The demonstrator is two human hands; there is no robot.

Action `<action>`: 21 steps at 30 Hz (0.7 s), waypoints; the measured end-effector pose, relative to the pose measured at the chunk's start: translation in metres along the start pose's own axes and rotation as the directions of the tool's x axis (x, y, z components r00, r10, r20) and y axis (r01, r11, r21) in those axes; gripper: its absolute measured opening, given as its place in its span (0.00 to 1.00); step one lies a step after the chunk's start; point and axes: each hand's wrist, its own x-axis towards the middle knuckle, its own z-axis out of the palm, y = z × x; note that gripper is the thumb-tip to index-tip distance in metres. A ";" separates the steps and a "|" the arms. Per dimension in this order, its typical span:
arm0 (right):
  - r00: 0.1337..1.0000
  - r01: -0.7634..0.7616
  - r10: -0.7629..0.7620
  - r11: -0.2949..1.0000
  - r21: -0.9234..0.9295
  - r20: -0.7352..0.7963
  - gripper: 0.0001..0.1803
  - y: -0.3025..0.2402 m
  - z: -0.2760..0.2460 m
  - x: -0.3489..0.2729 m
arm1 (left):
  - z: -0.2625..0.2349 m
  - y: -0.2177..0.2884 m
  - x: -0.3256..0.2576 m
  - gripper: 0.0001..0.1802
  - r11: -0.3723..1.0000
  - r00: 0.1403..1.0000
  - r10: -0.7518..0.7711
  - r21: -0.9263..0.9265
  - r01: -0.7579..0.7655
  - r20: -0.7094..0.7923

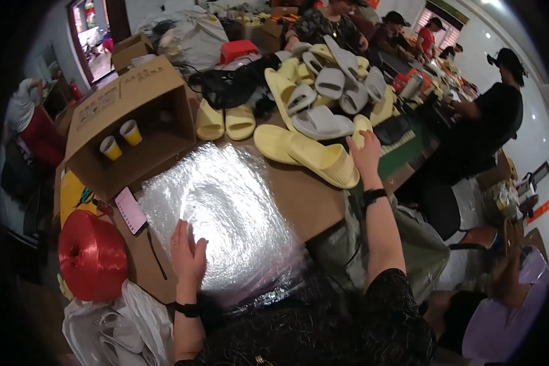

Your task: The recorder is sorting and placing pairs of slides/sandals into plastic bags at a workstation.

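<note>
My right hand (366, 156) reaches to the slipper pile, its fingers closed on the end of a yellow slipper (362, 125). Just left of it, a pair of yellow slippers (322, 160) lies on the cardboard-covered table. Behind are several grey slippers (330, 83) heaped with more yellow ones. My left hand (188, 253) is open, fingers stretched out, at the left edge of a shiny sheet of clear plastic (232, 207); whether it touches the plastic I cannot tell. Another yellow pair (226, 123) stands side by side beyond the sheet.
A cardboard box (155, 165) on its side holds two yellow-and-white cups (130, 132). A phone (131, 210) and a big red twine roll (93, 256) are at left, above a white plastic bag (119, 323). Several people work around; one in black (491, 116) sits at right.
</note>
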 end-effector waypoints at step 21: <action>0.550 0.501 -0.467 0.848 0.173 0.692 0.38 -0.042 -0.072 -0.010 | 0.006 -0.001 0.007 0.36 1.000 1.000 0.007 -0.017 -0.007 0.015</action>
